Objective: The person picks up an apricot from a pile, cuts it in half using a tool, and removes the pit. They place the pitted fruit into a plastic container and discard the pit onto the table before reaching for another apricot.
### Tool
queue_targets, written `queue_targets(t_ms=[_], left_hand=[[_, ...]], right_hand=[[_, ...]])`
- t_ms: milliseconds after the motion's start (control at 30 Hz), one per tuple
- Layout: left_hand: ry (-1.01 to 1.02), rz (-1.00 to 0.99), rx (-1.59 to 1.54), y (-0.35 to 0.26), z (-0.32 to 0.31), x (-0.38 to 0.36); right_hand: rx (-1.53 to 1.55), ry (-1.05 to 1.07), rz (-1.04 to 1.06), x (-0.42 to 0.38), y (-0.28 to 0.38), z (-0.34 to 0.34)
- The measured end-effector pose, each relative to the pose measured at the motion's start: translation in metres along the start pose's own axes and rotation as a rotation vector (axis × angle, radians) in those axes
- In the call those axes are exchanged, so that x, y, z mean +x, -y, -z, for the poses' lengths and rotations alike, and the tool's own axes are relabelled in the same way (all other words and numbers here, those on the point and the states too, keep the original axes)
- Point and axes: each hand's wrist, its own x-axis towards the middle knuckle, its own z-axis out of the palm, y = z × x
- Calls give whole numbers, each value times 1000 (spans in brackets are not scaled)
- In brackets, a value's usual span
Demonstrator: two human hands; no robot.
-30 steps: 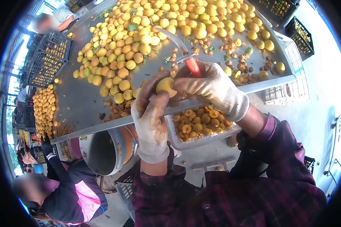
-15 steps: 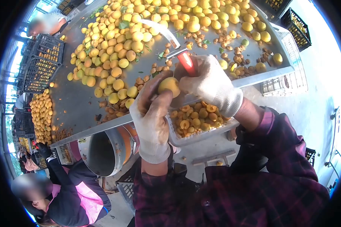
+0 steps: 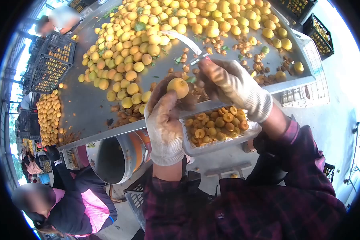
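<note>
My gloved left hand (image 3: 164, 130) is closed around a whole yellow apricot (image 3: 177, 88), gripped near the fingertips. To its right, my gloved right hand (image 3: 238, 86) is wrapped round the handle of a curved knife (image 3: 188, 43); the fingers hide most of the red handle. The pale blade points up and left over the table, apart from the held apricot. Below both hands a white plastic basket (image 3: 222, 145) holds halved apricots (image 3: 218, 126). Beyond the blade lies a large heap of apricots (image 3: 136, 52) on the metal table (image 3: 78, 114).
Apricot stones (image 3: 256, 54) and leaves litter the table near its raised edge. Orange-banded bucket (image 3: 137, 150) stands under the edge at left. A co-worker in black and pink (image 3: 80, 200) sits lower left; another person is upper left. Black crates (image 3: 54, 60) of fruit stand along the far side.
My right hand has drawn slightly right, away from the apricot, and turned so its fingers cover more of the red handle. The apricot shows more fully in my left hand. The view has shifted slightly.
</note>
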Motion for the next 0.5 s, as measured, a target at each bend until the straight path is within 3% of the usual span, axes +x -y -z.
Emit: queue_targets(t_ms=[67,133,233,333,500], left_hand=[[-29,-17,-20,-6,7,2],[100,75,-202,-18,14,3],[33,-36,-207,-15,17,0],[-60,30,-262,-21,17,6],[-72,2,-197,-24,13,3]], right_hand=[[-55,99,17,-4,1,5],[-122,294,-36,-8,6,17],[-104,337,2,-14,-3,21],[-226,380,-115,-18,1,26],[-212,375,-66,-24,-5,29]])
